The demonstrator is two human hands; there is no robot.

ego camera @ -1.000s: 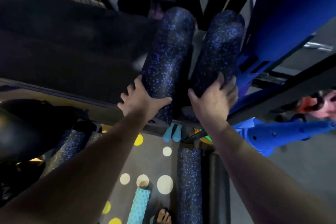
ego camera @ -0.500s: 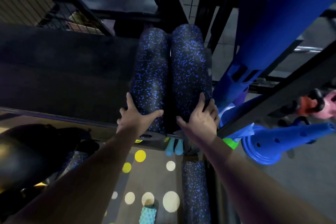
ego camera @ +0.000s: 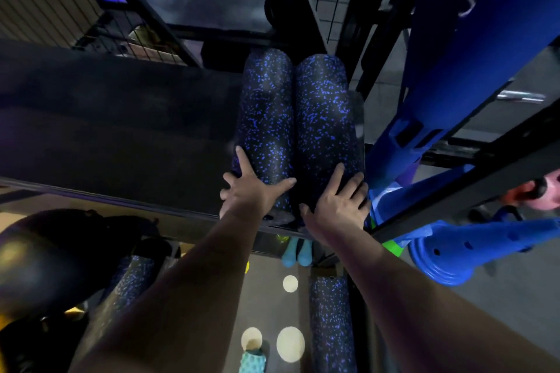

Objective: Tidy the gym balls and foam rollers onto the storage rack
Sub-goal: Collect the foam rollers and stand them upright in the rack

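Each open-palmed hand, left hand (ego camera: 253, 194) and right hand (ego camera: 336, 204), rests on its foam roller's (ego camera: 266, 118) near end.

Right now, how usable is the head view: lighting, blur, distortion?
Head view: dim overall, black shelf nearly featureless; speckled foam rollers and both hands sharp; wide-angle bending warps the rack posts; glare patch on the black gym ball.

I see two foam rollers (ego camera: 266, 118) (ego camera: 325, 124) of matt black foam with a grainy, blue-flecked surface. The rack shelf (ego camera: 115, 130) under them looks dull, dark and smooth, its frame painted black metal. The gym ball (ego camera: 36, 257) is glossy, and the blue cone (ego camera: 472, 248) is smooth plastic.
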